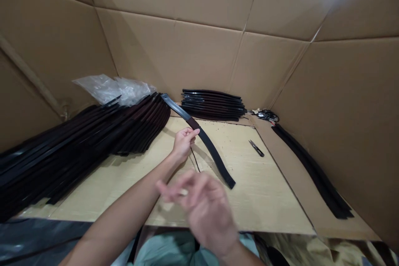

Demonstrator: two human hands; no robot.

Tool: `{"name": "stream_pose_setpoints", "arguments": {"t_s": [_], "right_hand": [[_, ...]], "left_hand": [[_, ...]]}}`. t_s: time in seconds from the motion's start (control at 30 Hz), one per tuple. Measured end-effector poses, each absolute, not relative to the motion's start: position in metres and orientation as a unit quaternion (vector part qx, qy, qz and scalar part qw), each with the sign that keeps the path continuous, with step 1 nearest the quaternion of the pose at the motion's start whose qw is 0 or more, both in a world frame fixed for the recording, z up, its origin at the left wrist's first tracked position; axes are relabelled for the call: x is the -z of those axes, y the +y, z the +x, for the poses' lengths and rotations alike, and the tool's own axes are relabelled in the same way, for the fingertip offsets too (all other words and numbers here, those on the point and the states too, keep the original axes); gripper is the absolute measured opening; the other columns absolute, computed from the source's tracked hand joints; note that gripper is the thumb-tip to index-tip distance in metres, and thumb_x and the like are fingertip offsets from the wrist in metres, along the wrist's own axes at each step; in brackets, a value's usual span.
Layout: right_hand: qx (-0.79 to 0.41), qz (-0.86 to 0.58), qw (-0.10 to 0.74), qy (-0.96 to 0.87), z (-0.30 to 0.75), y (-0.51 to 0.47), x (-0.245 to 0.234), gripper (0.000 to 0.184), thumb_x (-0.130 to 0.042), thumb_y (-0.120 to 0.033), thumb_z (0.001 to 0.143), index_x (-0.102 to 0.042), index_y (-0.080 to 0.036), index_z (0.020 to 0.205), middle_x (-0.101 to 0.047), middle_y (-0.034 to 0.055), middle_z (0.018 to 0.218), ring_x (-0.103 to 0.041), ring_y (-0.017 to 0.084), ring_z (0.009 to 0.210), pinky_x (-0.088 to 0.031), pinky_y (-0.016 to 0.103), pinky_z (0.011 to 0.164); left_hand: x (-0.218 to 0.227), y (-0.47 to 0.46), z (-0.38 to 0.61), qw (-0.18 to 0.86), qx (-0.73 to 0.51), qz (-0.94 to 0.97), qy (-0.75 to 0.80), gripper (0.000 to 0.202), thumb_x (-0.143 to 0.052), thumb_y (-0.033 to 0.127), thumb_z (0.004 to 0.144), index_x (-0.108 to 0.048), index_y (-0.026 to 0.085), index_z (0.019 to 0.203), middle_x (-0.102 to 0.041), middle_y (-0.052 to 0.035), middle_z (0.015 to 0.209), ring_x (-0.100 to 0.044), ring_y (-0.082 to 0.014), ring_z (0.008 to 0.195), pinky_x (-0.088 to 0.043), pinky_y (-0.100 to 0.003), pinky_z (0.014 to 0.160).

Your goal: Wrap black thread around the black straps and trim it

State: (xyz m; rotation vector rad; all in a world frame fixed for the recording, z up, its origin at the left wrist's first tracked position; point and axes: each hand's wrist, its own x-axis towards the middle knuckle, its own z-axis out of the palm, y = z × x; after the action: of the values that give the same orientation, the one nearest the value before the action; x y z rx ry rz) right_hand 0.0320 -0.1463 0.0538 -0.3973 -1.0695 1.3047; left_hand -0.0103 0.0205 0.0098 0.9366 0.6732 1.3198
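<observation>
A long curved black strip [204,139] with a dark brown band [193,123] near its upper part lies across the pale board [249,191]. My left hand [183,143] is pinched beside that band, and a thin black cord [195,160] hangs down from the fingers. My right hand [199,208] is blurred by motion above the board's near edge, closer to me than the strip. Its fingers are apart, with nothing visible in them. Small black-handled snips [256,148] lie on the board to the right of the strip.
Large stacks of curved black strips [77,149] lie to the left, with a smaller stack [212,105] at the back. A clear plastic bag [115,90] sits behind the left stack. More black strips [311,170] lie on cardboard at the right, and cardboard walls [171,45] surround everything.
</observation>
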Motion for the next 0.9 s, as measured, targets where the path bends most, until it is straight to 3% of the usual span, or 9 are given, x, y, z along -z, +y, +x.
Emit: {"name": "stream_pose_setpoints", "arguments": {"t_s": [0.07, 0.17, 0.27, 0.53, 0.73, 0.9], "right_hand": [[-0.615, -0.051, 0.69, -0.378, 0.048, -0.152, -0.067, 0.036, -0.055, -0.053, 0.08, -0.046, -0.025, 0.059, -0.049, -0.0054, 0.053, -0.051, 0.012, 0.046, -0.049, 0.052, 0.095], [-0.609, -0.02, 0.71, -0.354, 0.067, -0.165, -0.081, 0.043, -0.048, -0.051, 0.085, -0.032, -0.023, 0.055, -0.032, -0.0097, 0.04, -0.034, 0.01, 0.034, -0.046, 0.05, 0.099], [-0.596, -0.02, 0.716, -0.363, 0.074, -0.174, -0.087, 0.046, -0.047, -0.052, 0.085, -0.027, -0.023, 0.055, -0.022, -0.0125, 0.033, -0.028, 0.009, 0.028, -0.045, 0.049, 0.101], [-0.589, 0.006, 0.729, -0.349, 0.073, -0.18, -0.091, 0.049, -0.046, -0.05, 0.085, -0.024, -0.021, 0.052, -0.016, -0.0126, 0.032, -0.02, 0.007, 0.026, -0.047, 0.047, 0.1], [-0.594, 0.041, 0.719, -0.358, 0.073, -0.18, -0.098, 0.046, -0.046, -0.044, 0.084, -0.022, -0.023, 0.051, -0.02, -0.01, 0.029, -0.019, 0.011, 0.027, -0.048, 0.041, 0.104], [-0.589, -0.006, 0.717, -0.373, 0.073, -0.178, -0.1, 0.051, -0.05, -0.045, 0.082, -0.018, -0.024, 0.047, -0.013, -0.0072, 0.036, -0.019, 0.014, 0.031, -0.05, 0.041, 0.103]], "left_hand": [[-0.011, 0.02, -0.011, 0.641, -0.575, 0.414, 0.295, 0.042, -0.083, 0.033, 0.054, -0.044, 0.017, 0.055, -0.028, 0.0115, 0.044, -0.021, -0.0017, 0.039, -0.011, -0.019, 0.04], [-0.011, 0.02, -0.011, 0.641, -0.571, 0.418, 0.296, 0.042, -0.083, 0.033, 0.054, -0.045, 0.017, 0.055, -0.028, 0.0114, 0.044, -0.021, -0.0021, 0.039, -0.011, -0.02, 0.04], [-0.01, 0.02, -0.011, 0.64, -0.57, 0.422, 0.295, 0.042, -0.083, 0.033, 0.055, -0.044, 0.017, 0.055, -0.027, 0.0116, 0.044, -0.021, -0.0023, 0.039, -0.012, -0.019, 0.04], [-0.01, 0.019, -0.012, 0.642, -0.565, 0.429, 0.291, 0.044, -0.083, 0.034, 0.055, -0.042, 0.018, 0.055, -0.028, 0.011, 0.045, -0.021, -0.0022, 0.04, -0.011, -0.02, 0.041], [-0.01, 0.019, -0.012, 0.641, -0.564, 0.433, 0.29, 0.045, -0.084, 0.035, 0.057, -0.043, 0.018, 0.055, -0.026, 0.0104, 0.045, -0.02, -0.0028, 0.041, -0.01, -0.021, 0.042], [-0.012, 0.018, -0.013, 0.642, -0.563, 0.435, 0.286, 0.043, -0.083, 0.034, 0.061, -0.044, 0.018, 0.055, -0.025, 0.0092, 0.046, -0.021, -0.0023, 0.042, -0.01, -0.022, 0.043]]}}
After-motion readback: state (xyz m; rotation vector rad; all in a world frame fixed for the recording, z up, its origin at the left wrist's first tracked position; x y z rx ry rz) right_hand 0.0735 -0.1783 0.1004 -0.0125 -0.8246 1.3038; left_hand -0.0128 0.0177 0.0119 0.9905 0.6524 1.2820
